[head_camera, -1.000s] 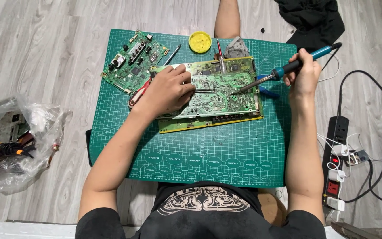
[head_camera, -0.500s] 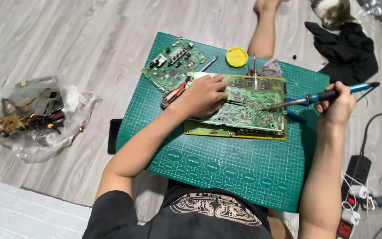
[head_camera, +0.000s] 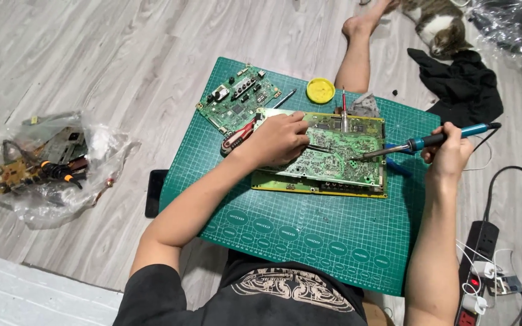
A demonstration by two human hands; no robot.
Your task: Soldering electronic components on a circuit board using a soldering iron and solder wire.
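Sitting on the floor with a green cutting mat (head_camera: 309, 241) nearest, then the work. Left hand (head_camera: 276, 140) presses flat on the big circuit board (head_camera: 333, 160), fingers pinching what looks like a thin dark tool, hard to tell. Right hand (head_camera: 448, 151) is clenched round the blue soldering iron (head_camera: 421, 143); its long axis runs right to left, tip touching the board just right of the left hand. Farther off: a smaller board (head_camera: 237, 96), yellow tin (head_camera: 320, 90).

Pale grey wood-plank floor (head_camera: 92, 54) all around — a white ribbed mat (head_camera: 25, 290) at one corner, evenly lit, no hard shadows.
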